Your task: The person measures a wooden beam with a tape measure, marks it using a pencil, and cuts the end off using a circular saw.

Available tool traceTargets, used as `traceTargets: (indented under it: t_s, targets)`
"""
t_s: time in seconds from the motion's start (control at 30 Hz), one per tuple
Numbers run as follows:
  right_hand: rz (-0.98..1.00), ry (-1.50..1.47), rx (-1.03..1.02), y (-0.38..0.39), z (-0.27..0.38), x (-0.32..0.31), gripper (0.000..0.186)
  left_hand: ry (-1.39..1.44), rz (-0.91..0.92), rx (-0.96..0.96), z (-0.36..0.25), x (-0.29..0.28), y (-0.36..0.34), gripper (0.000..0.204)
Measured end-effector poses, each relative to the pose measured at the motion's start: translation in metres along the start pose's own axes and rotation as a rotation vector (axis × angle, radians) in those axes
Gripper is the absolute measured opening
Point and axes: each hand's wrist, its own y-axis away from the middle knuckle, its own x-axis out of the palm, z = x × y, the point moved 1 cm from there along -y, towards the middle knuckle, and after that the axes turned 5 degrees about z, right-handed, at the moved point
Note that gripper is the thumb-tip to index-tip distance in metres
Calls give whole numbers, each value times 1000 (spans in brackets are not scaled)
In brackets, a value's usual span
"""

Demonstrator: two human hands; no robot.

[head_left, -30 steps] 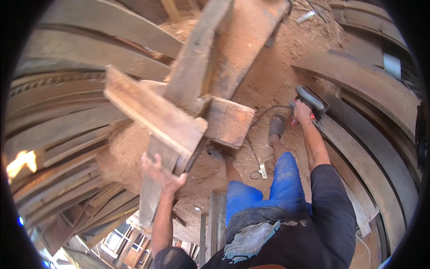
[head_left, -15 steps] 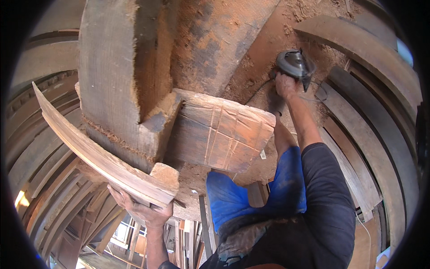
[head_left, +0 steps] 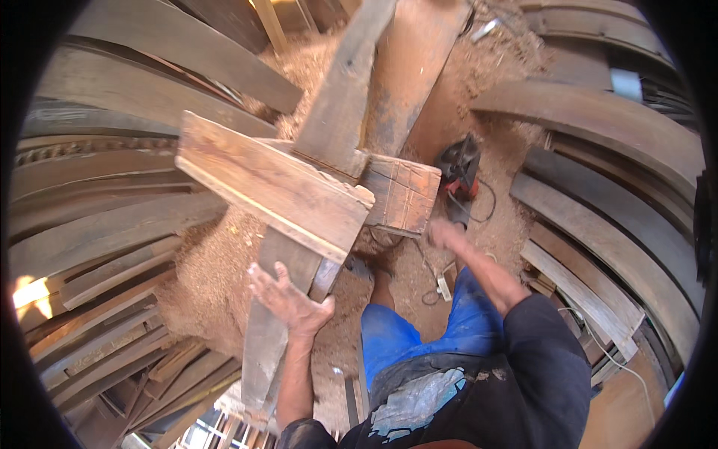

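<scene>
A short, freshly cut reddish-brown board (head_left: pixel 273 194) lies tilted across the middle, its pale cut edge toward me. Just below that edge is my left hand (head_left: pixel 292 303), open with fingers spread, in front of a grey plank (head_left: pixel 265 352). I cannot tell whether its fingertips touch the board. My right hand (head_left: pixel 450 236) is blurred, near the end of a scored wooden block (head_left: pixel 404 193); its fingers do not show clearly. Beyond it a corded power tool (head_left: pixel 459 168), black and red with a rounded guard like a circular saw's, sits on the sawdust, apart from the hand.
A long grey beam (head_left: pixel 340 97) and a wide plank (head_left: pixel 415 67) run away from me. Stacked boards line the left (head_left: pixel 112 172) and right (head_left: pixel 598 217). Sawdust (head_left: pixel 217 277) covers the floor. A cord with a white connector (head_left: pixel 445 286) lies near my legs.
My right hand has let go of the power tool and drawn back toward me. The cut board has turned its broad face up, and my left hand has loosened from its end and spread.
</scene>
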Motion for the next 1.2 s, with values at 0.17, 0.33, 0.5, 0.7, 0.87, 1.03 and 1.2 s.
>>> traceTargets:
  t_s: [0.17, 0.33, 0.5, 0.7, 0.87, 1.03, 1.2]
  targets:
    - [139, -1111, -468, 97, 109, -5, 44, 57, 80, -57, -10, -11, 8, 117]
    - [-336, -1149, -388, 137, 243, -86, 59, 73, 136, -82, -7, -29, 16, 121]
    - [-770, -1426, -120, 72, 253, -107, 34, 228, 233, 153, 14, -43, 10, 122]
    - [-955, -1632, -523, 157, 288, -120, 15, 458, 138, 7, 119, -32, 101, 122]
    - [-1194, -1594, -796, 283, 315, -129, 16, 302, 275, -249, 175, -29, 202, 127]
    - [-1118, -1953, -1205, 339, 319, -151, 14, 101, 294, -255, 192, -1, 233, 127]
    - [-1266, -2019, -1068, 332, 279, -157, 17, 173, 441, -492, 169, -31, 198, 126]
